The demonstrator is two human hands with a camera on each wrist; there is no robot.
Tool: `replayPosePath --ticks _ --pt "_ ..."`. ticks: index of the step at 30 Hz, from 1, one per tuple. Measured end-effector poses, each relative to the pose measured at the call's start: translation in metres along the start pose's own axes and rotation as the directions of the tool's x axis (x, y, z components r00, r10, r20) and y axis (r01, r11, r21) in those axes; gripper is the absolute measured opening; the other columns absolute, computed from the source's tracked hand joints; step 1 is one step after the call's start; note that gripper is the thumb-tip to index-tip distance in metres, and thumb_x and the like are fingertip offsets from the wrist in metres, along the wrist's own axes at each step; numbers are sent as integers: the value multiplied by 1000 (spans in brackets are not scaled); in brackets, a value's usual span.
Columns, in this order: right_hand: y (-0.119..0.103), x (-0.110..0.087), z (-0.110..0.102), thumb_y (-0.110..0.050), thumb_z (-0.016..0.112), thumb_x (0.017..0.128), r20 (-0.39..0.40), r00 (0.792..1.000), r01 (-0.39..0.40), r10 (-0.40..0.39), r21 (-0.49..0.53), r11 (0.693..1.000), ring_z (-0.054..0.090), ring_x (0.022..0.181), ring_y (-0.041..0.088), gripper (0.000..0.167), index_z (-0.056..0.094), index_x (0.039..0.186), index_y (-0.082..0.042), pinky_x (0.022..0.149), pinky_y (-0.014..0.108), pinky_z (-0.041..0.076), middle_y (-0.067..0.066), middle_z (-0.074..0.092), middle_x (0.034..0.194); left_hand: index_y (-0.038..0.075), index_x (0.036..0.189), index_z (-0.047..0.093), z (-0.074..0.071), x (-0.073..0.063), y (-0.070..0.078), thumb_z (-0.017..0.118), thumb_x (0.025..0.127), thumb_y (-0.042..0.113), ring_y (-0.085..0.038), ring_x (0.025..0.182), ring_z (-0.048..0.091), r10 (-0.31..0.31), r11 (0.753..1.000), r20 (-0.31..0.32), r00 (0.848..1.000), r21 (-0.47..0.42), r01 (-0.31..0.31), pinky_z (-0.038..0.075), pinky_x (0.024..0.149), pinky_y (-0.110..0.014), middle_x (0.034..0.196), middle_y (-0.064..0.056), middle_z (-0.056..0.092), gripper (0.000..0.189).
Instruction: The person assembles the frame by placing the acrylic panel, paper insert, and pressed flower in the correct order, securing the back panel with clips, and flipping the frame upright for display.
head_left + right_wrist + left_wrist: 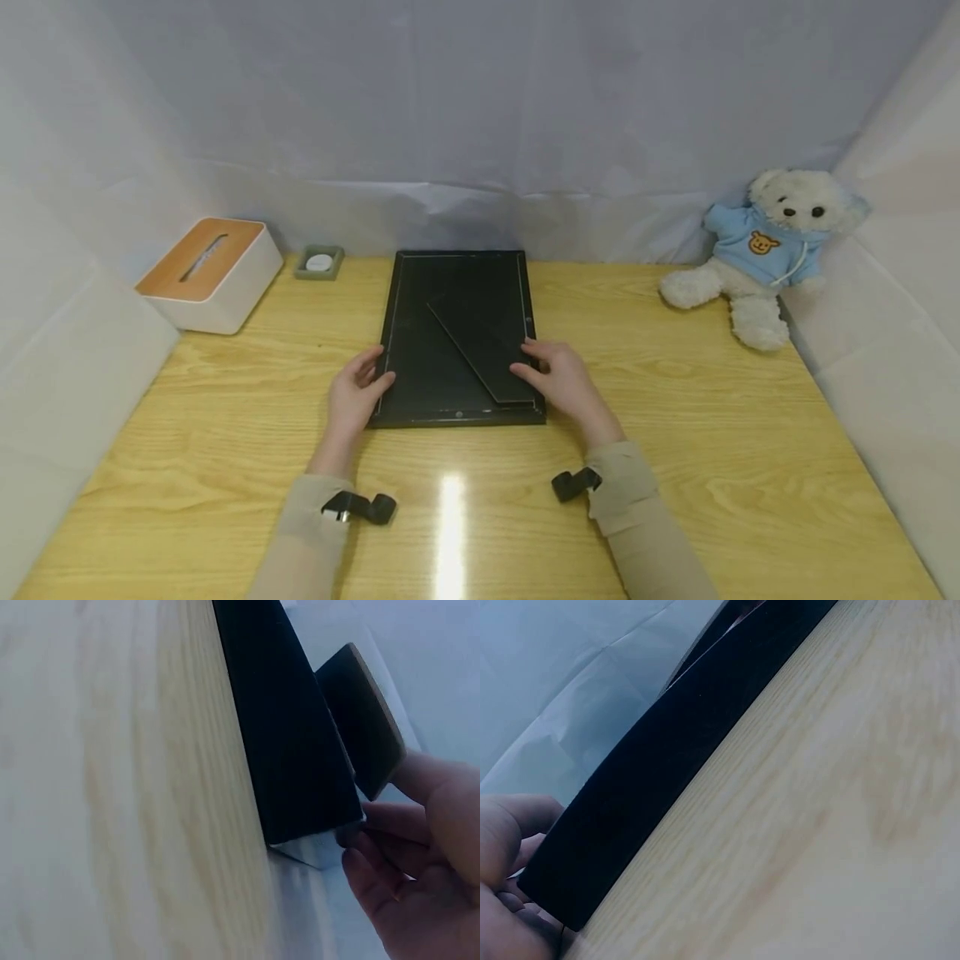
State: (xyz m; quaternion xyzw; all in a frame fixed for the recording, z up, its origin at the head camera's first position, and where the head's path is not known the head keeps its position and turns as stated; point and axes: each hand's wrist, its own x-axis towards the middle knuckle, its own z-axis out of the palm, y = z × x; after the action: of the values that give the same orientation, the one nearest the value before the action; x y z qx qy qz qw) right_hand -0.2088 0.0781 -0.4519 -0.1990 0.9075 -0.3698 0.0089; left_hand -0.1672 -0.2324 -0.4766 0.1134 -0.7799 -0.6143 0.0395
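A black picture frame (420, 333) lies face down on the table, its back upward. Its easel stand (487, 358) slants across the back and is raised from it at the near end, as the right wrist view shows. My left hand (356, 392) holds the frame's left side, thumb over the top edge; in the left wrist view its fingers (525, 817) curl at the frame's end. With my right hand (558, 379) I grip the right side, fingers at the frame's edge and thumb (427, 776) against the stand's edge.
A white tissue box (240, 287) with a wooden lid stands at the back left, beside a small green-grey tray (302, 273) holding a round white piece. A white teddy bear (772, 250) in a blue hoodie leans at the back right. White sheets (465, 108) enclose the wooden table (720, 467).
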Motion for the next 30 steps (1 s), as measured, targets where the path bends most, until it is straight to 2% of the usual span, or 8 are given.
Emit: replayPosePath --ticks 4,7,10,13,15,18,24,30 --pt "0 1 1 -28 67 91 12 1000 21 -21 -53 998 46 123 37 48 60 125 4 103 49 38 17 52 136 3 136 51 -1 1 -1 66 89 6 -31 130 41 3 1000 -2 1000 7 -3 36 107 -39 143 -15 45 49" --pt "1 2 5 -25 71 88 -14 1000 12 -13 -33 999 46 119 38 47 61 122 6 101 49 38 22 50 133 3 137 51 0 3 -2 66 90 7 -31 130 42 15 1000 4 1000 15 -15 36 107 -40 143 -15 44 49" --pt "5 2 8 -22 75 84 -45 998 -47 49 39 998 50 105 36 52 56 123 6 91 46 44 24 46 127 3 136 51 0 3 -2 66 89 7 -32 129 43 25 999 8 1000 21 -26 37 106 -40 142 -16 44 49" --pt "8 3 10 -21 78 81 -49 989 -131 139 140 981 52 96 32 61 50 129 6 83 43 48 25 45 123 2 136 51 1 3 -1 67 89 6 -33 128 43 46 998 10 999 33 -46 37 106 -41 142 -17 44 49" --pt "10 3 11 -21 79 81 -43 981 -176 187 188 966 54 97 31 65 48 131 5 83 43 50 24 48 121 1 135 51 1 2 -1 67 89 7 -34 128 43 59 997 8 998 50 -60 37 106 -41 142 -19 44 49" --pt "13 1 12 -24 79 80 -58 971 -213 231 222 951 58 96 29 61 51 129 1 82 42 51 20 55 115 0 134 52 1 3 0 67 89 8 -35 128 43 77 993 14 997 90 -78 37 106 -41 141 -20 44 48" --pt "12 -8 18 -25 78 81 -151 961 -194 230 222 956 63 89 24 46 61 118 -3 77 39 54 14 65 108 0 132 53 1 6 -2 67 89 8 -36 127 43 93 988 29 995 119 -96 38 105 -42 138 -21 45 46" --pt "10 -14 22 -23 76 83 -199 959 -154 203 238 959 65 92 23 42 65 118 -3 77 38 55 15 62 122 -2 128 56 2 3 0 69 88 8 -35 125 45 83 992 -2 997 95 -83 39 104 -41 137 -21 47 42"
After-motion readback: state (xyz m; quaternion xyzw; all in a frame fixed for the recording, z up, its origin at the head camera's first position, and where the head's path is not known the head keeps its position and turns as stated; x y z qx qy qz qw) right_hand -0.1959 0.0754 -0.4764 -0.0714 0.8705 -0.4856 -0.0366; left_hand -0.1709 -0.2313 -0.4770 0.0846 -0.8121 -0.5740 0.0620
